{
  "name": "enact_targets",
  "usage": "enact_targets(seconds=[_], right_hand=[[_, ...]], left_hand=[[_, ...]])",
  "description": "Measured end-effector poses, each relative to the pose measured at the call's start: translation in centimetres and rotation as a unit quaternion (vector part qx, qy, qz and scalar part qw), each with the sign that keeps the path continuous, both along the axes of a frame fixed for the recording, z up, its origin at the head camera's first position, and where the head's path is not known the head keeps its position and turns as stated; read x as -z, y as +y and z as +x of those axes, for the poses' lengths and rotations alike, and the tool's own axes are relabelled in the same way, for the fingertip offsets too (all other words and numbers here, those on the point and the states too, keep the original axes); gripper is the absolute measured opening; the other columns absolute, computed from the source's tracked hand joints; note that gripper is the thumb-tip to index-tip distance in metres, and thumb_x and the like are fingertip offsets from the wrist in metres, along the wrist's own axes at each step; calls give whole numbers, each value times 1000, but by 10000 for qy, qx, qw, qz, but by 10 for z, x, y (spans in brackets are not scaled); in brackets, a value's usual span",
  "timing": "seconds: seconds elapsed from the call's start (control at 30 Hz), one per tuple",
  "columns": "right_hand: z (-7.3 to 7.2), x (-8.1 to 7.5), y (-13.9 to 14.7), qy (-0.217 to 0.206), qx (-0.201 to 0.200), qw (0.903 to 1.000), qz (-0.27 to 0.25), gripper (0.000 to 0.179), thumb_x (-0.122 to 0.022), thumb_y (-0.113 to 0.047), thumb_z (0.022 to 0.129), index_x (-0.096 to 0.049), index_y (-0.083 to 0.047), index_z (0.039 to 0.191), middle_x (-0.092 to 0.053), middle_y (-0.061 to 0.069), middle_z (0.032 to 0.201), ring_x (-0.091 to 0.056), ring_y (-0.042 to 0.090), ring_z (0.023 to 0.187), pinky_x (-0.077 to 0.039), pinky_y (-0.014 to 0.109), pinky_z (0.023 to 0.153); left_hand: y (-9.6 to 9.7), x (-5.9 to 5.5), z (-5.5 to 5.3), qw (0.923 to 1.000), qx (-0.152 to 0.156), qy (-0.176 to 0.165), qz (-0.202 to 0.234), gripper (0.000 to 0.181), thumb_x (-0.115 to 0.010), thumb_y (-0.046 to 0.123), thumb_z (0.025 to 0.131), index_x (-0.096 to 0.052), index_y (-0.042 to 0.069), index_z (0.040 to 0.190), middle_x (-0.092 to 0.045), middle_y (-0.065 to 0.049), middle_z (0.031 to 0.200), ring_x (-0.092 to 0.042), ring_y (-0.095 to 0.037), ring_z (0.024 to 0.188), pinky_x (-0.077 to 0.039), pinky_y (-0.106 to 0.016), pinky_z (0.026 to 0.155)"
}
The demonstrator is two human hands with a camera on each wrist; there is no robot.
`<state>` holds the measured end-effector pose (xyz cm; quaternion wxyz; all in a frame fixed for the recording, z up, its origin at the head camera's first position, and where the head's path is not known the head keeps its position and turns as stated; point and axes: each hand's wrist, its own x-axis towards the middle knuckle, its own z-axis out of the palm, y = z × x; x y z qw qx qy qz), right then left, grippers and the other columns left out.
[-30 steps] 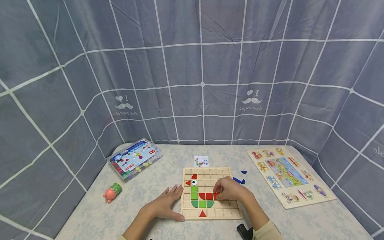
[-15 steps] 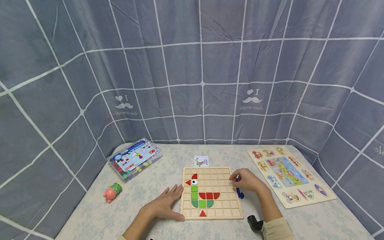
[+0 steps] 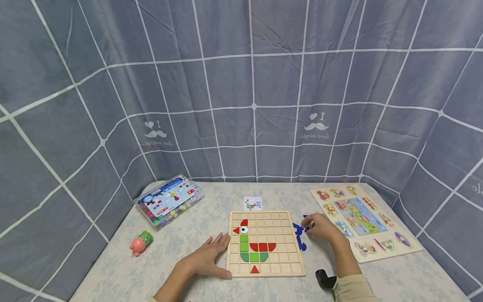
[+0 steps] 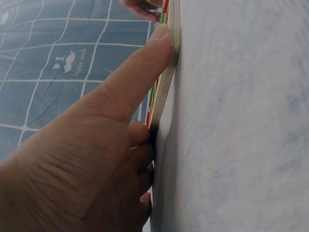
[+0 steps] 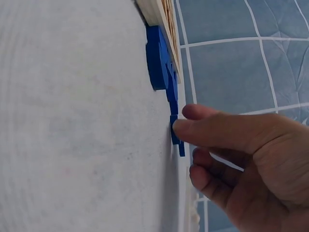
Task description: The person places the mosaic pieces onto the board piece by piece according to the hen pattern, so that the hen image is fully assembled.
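Note:
My left hand [image 3: 209, 258] lies with fingers spread along the left side of a wooden grid board [image 3: 279, 268]. Its thumb [image 4: 145, 63] rests against the board's edge. In the grid, red, green and white pieces form a bird shape, with a round eye tile [image 3: 244, 230] and a row of red pieces [image 3: 263, 247]. Right of the board, my right hand [image 3: 322, 226] reaches down to several blue pieces [image 3: 300, 241]. In the right wrist view its thumb tip overlaps one blue piece [image 5: 174, 133], with the index fingertip close by; I cannot tell whether they pinch it.
A small pattern card [image 3: 253, 203] lies behind the board. A clear plastic box [image 3: 170, 201] of colored parts and a pink and green toy [image 3: 141, 243] stand at left. A wooden picture puzzle [image 3: 364, 224] lies at right. A grey curtain [image 3: 234, 84] surrounds the table.
My right hand has left the end of the red row, where a rounded red piece now shows, and moved right to the blue pieces. The left hand stays in place.

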<state>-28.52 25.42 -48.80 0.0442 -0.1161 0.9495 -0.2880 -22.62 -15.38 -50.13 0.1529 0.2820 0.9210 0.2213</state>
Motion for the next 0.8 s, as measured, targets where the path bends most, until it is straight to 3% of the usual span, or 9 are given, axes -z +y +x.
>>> enact_targets(seconds=[0.33,0.8], right_hand=[[0,0,5,182,198,9996,20,24,-77,6,69,-74,-3,91,-72,7,91,-61,17,78,-52,31,67],[-1,5,8,-173,392,9991,-71,16,-78,0,73,-75,-4,89,-72,4,85,-61,14,75,-52,30,66]], left_hand=[[1,0,0,10000,6,-8,8,112,-76,60,73,-23,3,154,-21,-12,162,-16,-31,152,-13,-56,122],[0,0,0,10000,-29,23,32,113,-76,61,73,-23,3,154,-21,-13,162,-16,-32,152,-13,-56,122]])
